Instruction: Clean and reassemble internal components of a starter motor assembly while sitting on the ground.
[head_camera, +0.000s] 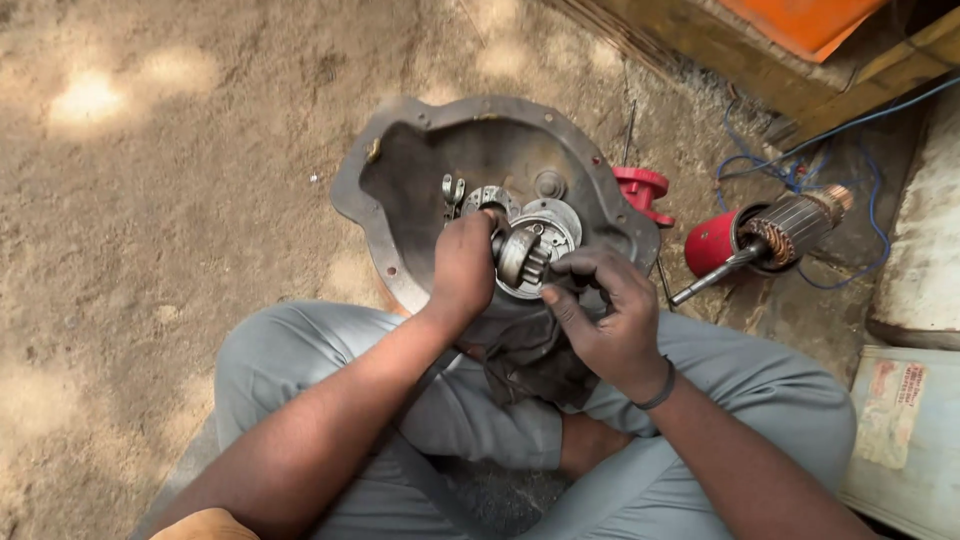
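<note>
I sit cross-legged on sandy ground. My left hand grips a small metal drive gear assembly with a toothed pinion, held over my lap. My right hand pinches the other side of the same gear, with a dark cloth beneath it. Behind the gear lies a round metal plate with small parts on it. All of this rests in a wide, dish-shaped grey metal housing on the ground in front of me.
A red motor body with a copper-wound armature and shaft lies to the right, beside a red end cap. Blue wires, wooden beams and a rusty white container crowd the right. Sandy ground spreads left.
</note>
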